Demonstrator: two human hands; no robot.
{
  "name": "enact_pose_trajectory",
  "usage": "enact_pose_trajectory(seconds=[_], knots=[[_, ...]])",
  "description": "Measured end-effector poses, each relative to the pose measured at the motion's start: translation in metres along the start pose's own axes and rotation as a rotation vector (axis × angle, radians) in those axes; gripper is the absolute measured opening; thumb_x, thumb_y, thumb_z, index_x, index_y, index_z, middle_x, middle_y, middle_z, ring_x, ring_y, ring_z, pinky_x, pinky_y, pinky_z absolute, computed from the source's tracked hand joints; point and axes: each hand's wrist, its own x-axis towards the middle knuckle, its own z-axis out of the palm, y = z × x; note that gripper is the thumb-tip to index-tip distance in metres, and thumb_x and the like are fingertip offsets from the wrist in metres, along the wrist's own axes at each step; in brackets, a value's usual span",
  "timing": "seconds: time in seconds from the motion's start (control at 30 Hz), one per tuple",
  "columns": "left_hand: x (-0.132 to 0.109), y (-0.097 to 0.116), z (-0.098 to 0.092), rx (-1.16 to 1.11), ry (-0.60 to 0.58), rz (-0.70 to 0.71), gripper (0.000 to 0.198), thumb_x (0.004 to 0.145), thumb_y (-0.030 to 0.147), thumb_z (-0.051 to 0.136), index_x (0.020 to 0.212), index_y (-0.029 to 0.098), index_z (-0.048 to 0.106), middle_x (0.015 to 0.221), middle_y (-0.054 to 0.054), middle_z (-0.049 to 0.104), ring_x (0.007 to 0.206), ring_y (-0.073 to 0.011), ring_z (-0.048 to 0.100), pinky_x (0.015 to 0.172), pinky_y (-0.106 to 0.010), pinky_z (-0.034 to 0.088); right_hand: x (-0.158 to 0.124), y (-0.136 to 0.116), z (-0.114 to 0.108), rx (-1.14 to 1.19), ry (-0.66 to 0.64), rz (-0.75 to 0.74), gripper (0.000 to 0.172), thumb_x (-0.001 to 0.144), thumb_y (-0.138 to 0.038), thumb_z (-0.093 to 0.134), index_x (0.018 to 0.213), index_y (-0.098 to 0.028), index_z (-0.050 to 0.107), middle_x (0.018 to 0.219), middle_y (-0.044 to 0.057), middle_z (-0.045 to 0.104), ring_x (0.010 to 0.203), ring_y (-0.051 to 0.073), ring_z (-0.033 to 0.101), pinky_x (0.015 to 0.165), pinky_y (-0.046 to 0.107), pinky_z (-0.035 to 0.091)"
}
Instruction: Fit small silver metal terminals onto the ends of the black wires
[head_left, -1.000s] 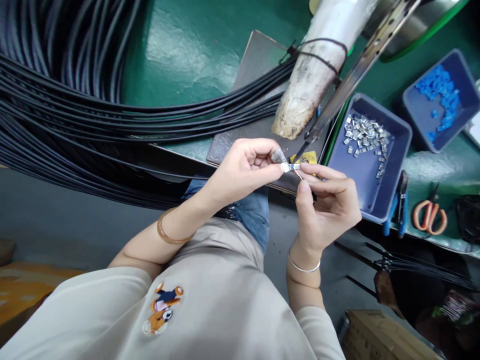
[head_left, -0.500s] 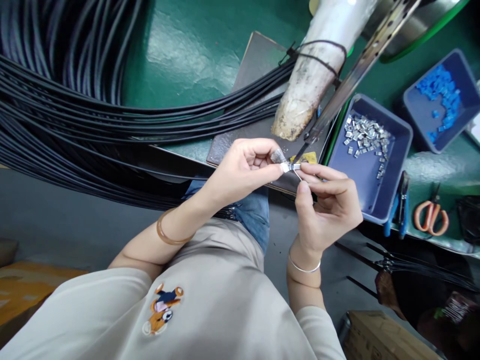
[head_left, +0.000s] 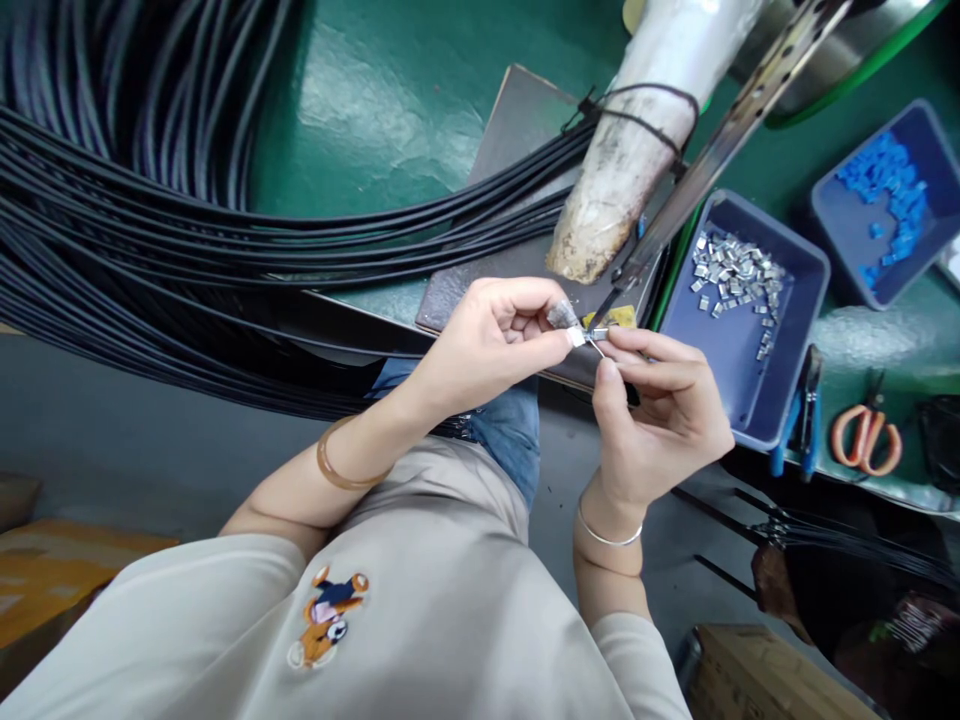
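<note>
My left hand (head_left: 499,335) is closed in a pinch, with pale wrapping on its thumb and a fingertip. Between the fingers sits a small silvery metal connector (head_left: 598,335), partly hidden. My right hand (head_left: 656,400) is closed too, gripping a thin silvery wire (head_left: 597,349) at the thumb; its upper fingertips touch or nearly touch the connector's right end. A dark pointed tip (head_left: 600,308) on a perforated metal shaft (head_left: 697,175) comes down to the connector; whether it makes contact I cannot tell. Behind the hands lies a bit of yellow material (head_left: 613,317).
Black cables (head_left: 360,235) cross from the left onto a dark board (head_left: 517,110). A whitish wrapped tube (head_left: 600,210) hangs above. To the right are a bin of metal pieces (head_left: 694,375), a bin of blue pieces (head_left: 851,235), blue-handled pliers (head_left: 810,420) and orange-handled scissors (head_left: 866,440).
The whole view has shifted slightly. Both hands keep their pinch at the dark tip, and the right hand has edged very slightly to the right.
</note>
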Motion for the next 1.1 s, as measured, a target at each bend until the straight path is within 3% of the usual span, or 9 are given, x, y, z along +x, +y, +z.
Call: enact_pose_trajectory(seconds=[0.83,1.1], knots=[[0.000,0.003,0.000,-0.039,-0.008,-0.081,0.020,0.072,0.014,0.072,0.062,0.014,0.055,0.056,0.003,0.052,0.050,-0.0032,0.041,0.044,-0.017,0.030,-0.003,0.000,0.003,0.116,0.031,0.033,0.014,0.081,-0.008,0.066,0.086,-0.019,0.060,0.099,0.003,0.075,0.090,0.016,0.075,0.078,0.034,0.066],[0.001,0.004,-0.003,-0.018,-0.036,-0.106,0.023,0.071,0.021,0.079,0.064,0.013,0.058,0.055,0.003,0.053,0.048,-0.0028,0.040,0.043,-0.017,0.030,-0.009,0.005,0.002,-0.066,0.024,-0.125,0.020,0.077,-0.004,0.068,0.087,-0.020,0.061,0.106,0.004,0.076,0.091,0.020,0.076,0.078,0.034,0.067]])
